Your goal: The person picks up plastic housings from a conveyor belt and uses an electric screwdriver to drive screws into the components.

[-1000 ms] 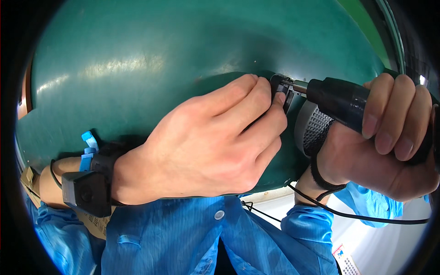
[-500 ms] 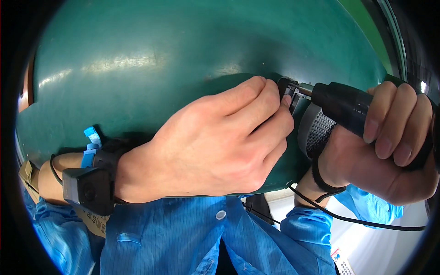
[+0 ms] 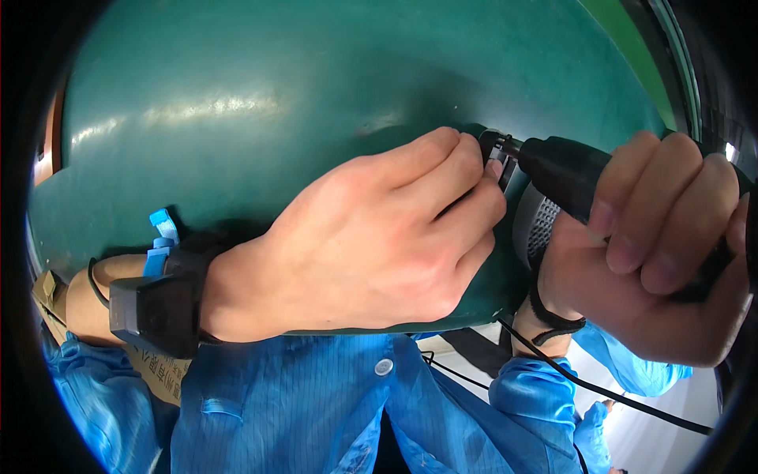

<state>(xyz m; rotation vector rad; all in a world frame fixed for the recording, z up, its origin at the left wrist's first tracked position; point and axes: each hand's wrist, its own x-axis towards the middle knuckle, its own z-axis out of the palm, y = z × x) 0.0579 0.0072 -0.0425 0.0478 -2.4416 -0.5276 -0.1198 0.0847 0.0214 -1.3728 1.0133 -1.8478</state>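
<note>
My left hand (image 3: 379, 237) is closed, its thumb and fingers pinching a small black part with metal pieces (image 3: 496, 150) just above the green table. Most of that part is hidden behind my fingertips. In my right hand (image 3: 663, 229) is a black electric screwdriver (image 3: 564, 167), fingers wrapped round its body. The screwdriver lies nearly level, and its metal shank (image 3: 512, 146) meets the part from the right. Whether a screw sits under the tip is too small to tell.
Beside my right wrist a grey round container with a dimpled inside (image 3: 538, 225) is partly covered. A black cable (image 3: 608, 396) runs below my right forearm. The green table (image 3: 300, 87) spreads ahead, its edge against my blue jacket. A brown carton (image 3: 158, 375) shows at lower left.
My right hand and the screwdriver have moved left toward the part, and less of the shank shows. My left hand keeps its pinch almost in place.
</note>
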